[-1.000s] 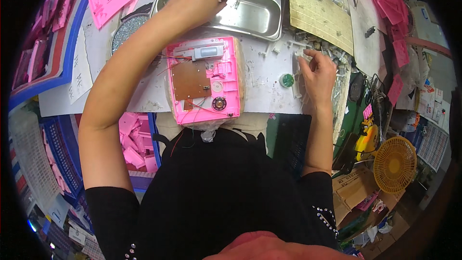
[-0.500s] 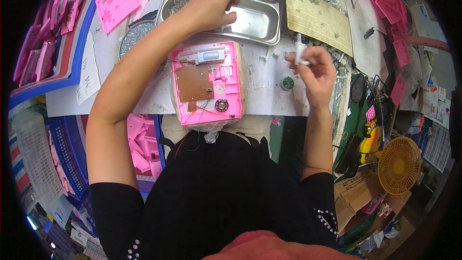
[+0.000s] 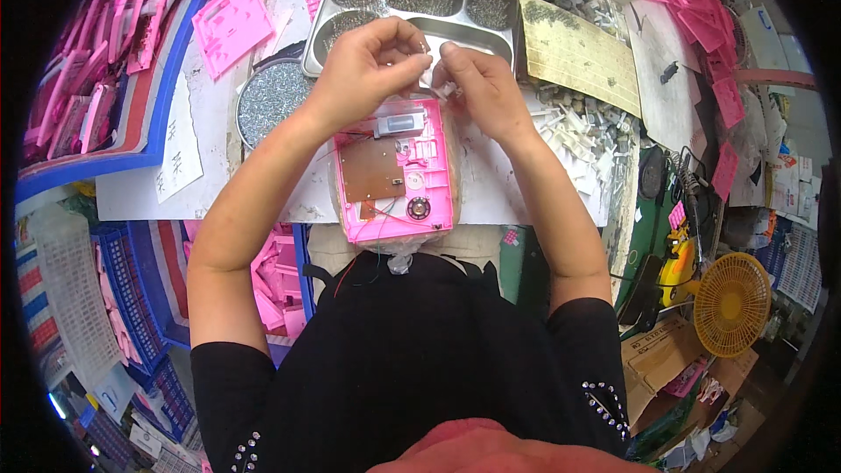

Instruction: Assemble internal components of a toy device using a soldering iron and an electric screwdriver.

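Left hand [image 3: 372,66] pinched, contents too small to tell; right hand [image 3: 486,92] grips a white part [image 3: 446,88] near the pink housing's [image 3: 431,177] far edge. Housing lies on the surface [image 3: 491,193]. Judged step: bringing small pieces together; next move needs steady fingertip alignment.

Dark handwritten characters ran down the white paper sheet [image 3: 180,153], to the left of the pink plastic housing [image 3: 439,180]. Dark printed lettering stood on a flap of the brown cardboard box [image 3: 653,366], below and to the right of the housing. A blue mark showed on the white card [image 3: 114,391], at the housing's far lower left. Print on the white cartons [image 3: 795,182], far right of the housing, was too small to read.
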A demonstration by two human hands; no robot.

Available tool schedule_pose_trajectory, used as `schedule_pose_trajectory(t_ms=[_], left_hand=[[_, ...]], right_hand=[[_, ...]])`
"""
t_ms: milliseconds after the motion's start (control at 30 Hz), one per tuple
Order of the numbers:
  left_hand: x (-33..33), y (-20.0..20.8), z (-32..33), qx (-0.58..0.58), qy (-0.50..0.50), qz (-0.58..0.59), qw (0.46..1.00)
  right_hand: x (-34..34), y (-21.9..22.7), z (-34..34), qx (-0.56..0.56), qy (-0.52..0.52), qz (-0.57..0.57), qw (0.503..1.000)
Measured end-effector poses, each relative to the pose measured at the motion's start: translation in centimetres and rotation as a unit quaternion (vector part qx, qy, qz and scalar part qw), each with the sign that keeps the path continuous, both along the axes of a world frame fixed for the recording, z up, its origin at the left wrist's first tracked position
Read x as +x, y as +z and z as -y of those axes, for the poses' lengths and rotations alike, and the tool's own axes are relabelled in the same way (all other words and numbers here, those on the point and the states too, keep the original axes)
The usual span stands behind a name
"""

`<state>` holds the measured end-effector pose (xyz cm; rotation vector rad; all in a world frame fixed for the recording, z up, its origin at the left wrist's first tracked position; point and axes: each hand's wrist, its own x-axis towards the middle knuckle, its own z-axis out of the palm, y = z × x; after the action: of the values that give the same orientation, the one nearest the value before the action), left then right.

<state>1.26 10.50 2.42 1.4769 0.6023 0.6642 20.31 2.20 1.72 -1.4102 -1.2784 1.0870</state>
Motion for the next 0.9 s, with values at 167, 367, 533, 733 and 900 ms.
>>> schedule_pose_trajectory(t_ms=[167, 367, 533, 733, 900], left_hand=[[-0.3, 1.0, 1.0, 0.098, 0.047, -0.03, 0.994], [0.0, 0.7, 0.0, 0.05, 0.01, -0.057, 0.997], [0.3, 2.2, -1.3, -0.317, -0.04, -0.033, 0.947], [-0.8, 0.4, -1.3, 0.068, 0.109, -0.172, 0.977], [-4.1, 2.8, 4.0, 0.347, 0.048, -0.18, 0.919]], right_hand=[[-0.6, -0.2, -0.5, 0.046, 0.009, -0.038, 0.998], [-0.6, 0.6, -1.0, 0.147, -0.042, 0.054, 0.987], [-0.4, 0.5, -1.1, 0.284, -0.047, 0.216, 0.933], [1.9, -1.2, -0.9, 0.307, -0.038, 0.445, 0.84], [2.7, 2.6, 5.4, 0.054, -0.018, 0.292, 0.955]])
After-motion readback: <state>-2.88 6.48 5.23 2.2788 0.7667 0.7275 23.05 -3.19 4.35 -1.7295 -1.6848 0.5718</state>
